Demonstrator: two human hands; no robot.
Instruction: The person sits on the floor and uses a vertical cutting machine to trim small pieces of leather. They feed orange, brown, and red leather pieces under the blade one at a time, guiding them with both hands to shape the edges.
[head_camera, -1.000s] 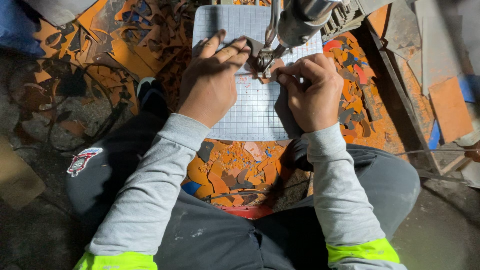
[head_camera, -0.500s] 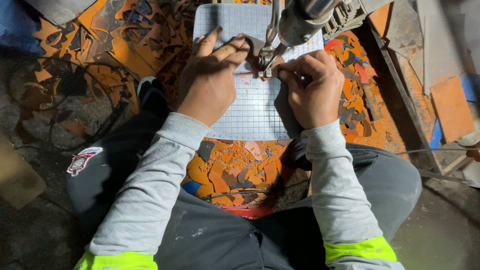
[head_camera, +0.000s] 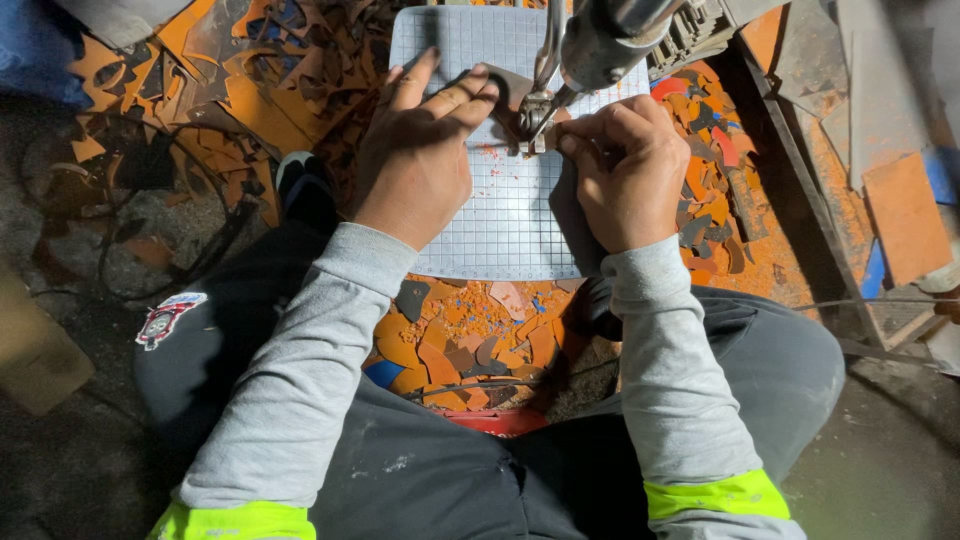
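A small brown flat piece (head_camera: 508, 92) lies on a pale gridded work plate (head_camera: 500, 225), under the metal foot of a machine head (head_camera: 600, 45). My left hand (head_camera: 420, 155) presses flat on the plate, fingertips on the piece's left edge. My right hand (head_camera: 625, 170) has its fingers curled and pinches the piece's right side beside the machine's foot (head_camera: 535, 110). Both grey sleeves with yellow-green cuffs reach up from my lap.
Orange and brown offcuts (head_camera: 470, 340) litter the floor below the plate and at the upper left (head_camera: 220, 80). A black cable (head_camera: 170, 220) loops at the left. A metal frame rail (head_camera: 800, 170) and an orange slab (head_camera: 905, 215) stand at the right.
Both hands stay on the piece under the machine foot; my left fingers have shifted slightly on the plate. Otherwise nothing has visibly moved.
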